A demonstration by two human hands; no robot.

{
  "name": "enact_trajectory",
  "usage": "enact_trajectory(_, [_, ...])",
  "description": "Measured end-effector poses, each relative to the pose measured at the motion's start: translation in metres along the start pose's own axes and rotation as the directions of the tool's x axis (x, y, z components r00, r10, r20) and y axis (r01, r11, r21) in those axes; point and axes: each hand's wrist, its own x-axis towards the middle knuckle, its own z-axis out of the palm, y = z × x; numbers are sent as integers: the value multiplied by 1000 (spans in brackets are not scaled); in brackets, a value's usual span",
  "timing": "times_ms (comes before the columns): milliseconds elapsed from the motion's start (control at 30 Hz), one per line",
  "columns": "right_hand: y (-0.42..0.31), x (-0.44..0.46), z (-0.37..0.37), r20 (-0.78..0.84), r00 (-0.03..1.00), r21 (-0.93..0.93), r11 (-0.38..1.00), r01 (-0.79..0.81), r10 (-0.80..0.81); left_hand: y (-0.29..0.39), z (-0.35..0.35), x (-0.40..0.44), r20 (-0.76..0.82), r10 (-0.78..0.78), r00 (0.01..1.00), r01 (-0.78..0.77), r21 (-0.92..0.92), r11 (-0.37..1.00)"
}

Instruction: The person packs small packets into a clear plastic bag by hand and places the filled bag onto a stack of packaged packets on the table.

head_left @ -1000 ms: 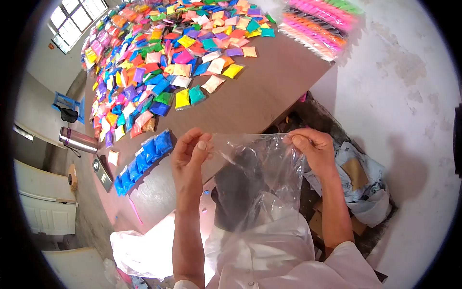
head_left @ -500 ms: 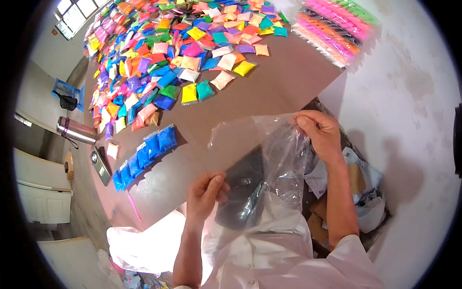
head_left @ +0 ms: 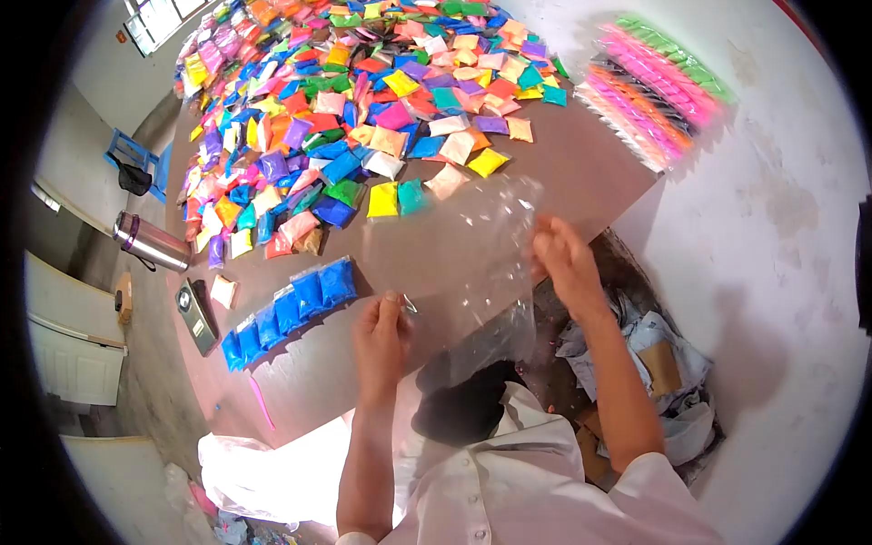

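Between my two hands a clear plastic bag (head_left: 454, 263) is stretched above the table's front edge. Its left side is pinched in my left hand (head_left: 381, 331), thumb against the curled fingers. On the far side my right hand (head_left: 563, 263) grips the bag's other edge, its fingers partly behind the film. Nothing shows inside the bag; the brown table shows through it. Left of my left hand lies a row of several blue packets (head_left: 289, 309), side by side on the table.
A large heap of colourful small packets (head_left: 345, 118) covers the back of the table (head_left: 581, 186). Bundles of bright wrapped sticks (head_left: 649, 91) lie at the far right corner. A steel thermos (head_left: 150, 241), a phone (head_left: 196, 318) and a pink strip (head_left: 261, 401) are on the left. Crumpled waste (head_left: 663, 363) fills a box at right.
The bag has been raised from near my lap to over the table and spread flatter. My right hand has moved left and slightly down; my left hand is a little to the right.
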Motion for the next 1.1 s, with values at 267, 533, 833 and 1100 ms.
enact_trajectory(267, [33,-32,8,165,986,-96,995,19,-3,-4,10,39,-97,23,995,-35,-125,992])
enact_trajectory(533, [35,15,12,115,989,-292,949,121,-90,2,16,30,-192,254,948,-181,333,926])
enact_trajectory(833, [49,39,29,58,966,-349,901,258,-254,12,3,-2,418,606,677,-499,866,-41])
enact_trajectory(1100, [64,41,35,-164,929,-224,929,293,-333,4,16,18,509,556,658,-646,761,68])
